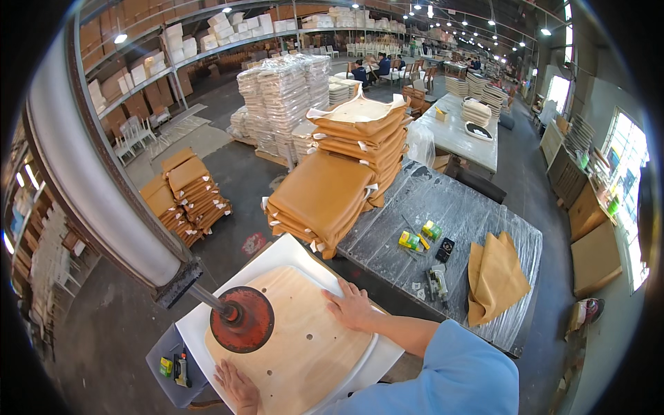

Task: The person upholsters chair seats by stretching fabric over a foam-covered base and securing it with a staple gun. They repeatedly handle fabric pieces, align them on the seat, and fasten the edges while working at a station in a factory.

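Observation:
A pale plywood seat panel [297,360] with several drilled holes lies on a white padded sheet [389,348] in front of me. A round red press plate [242,321], on a metal rod from a big pneumatic cylinder [104,152], rests against the left part of the panel. My left hand [237,387] lies at the panel's near left edge, fingers spread, just below the press plate. On the far right edge, my right hand [349,306] lies with fingers stretched out over the wood. Neither hand grips anything.
Brown upholstered seats [321,197] are stacked just beyond. On the plastic-wrapped table [373,235] at right are a staple gun [437,282], small boxes [409,240] and brown fabric [496,277]. Another staple gun [182,369] lies on a grey side surface [162,342] at lower left.

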{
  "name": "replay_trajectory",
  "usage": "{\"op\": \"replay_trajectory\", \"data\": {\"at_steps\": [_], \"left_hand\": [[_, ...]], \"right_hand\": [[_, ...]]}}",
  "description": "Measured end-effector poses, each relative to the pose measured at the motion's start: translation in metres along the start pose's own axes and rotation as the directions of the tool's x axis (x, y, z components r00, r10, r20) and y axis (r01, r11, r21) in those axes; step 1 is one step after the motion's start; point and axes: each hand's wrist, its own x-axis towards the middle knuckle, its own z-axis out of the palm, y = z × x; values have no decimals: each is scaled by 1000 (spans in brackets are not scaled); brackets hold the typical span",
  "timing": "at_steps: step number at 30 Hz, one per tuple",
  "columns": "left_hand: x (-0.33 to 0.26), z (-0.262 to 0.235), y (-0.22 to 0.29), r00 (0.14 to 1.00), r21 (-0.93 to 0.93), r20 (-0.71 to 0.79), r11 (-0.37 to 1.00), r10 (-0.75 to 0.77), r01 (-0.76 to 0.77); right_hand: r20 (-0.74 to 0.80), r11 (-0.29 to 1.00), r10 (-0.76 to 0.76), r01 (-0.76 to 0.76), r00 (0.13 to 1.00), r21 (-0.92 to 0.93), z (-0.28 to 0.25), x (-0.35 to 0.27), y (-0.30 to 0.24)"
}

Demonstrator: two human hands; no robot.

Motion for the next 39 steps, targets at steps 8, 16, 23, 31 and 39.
{"op": "replay_trajectory", "data": {"at_steps": [8, 16, 23, 31, 39], "left_hand": [[-5, 12, -25, 996, 11, -27, 996, 85, -85], [-1, 11, -9, 999, 47, 39, 999, -20, 18], [-1, 10, -7, 999, 41, 39, 999, -24, 22], [4, 12, -10, 999, 52, 37, 999, -11, 9], [0, 21, -11, 999, 44, 46, 999, 18, -20]], "right_hand": [[-71, 991, -54, 45, 996, -123, 10, 8, -9], [-110, 996, -60, 52, 992, -78, 0, -2, -9], [-91, 993, -58, 48, 994, -107, -4, -3, -12], [-122, 985, -89, 69, 989, -159, 4, -1, -9], [-105, 980, -67, 45, 992, -194, 23, -4, -6]]}}
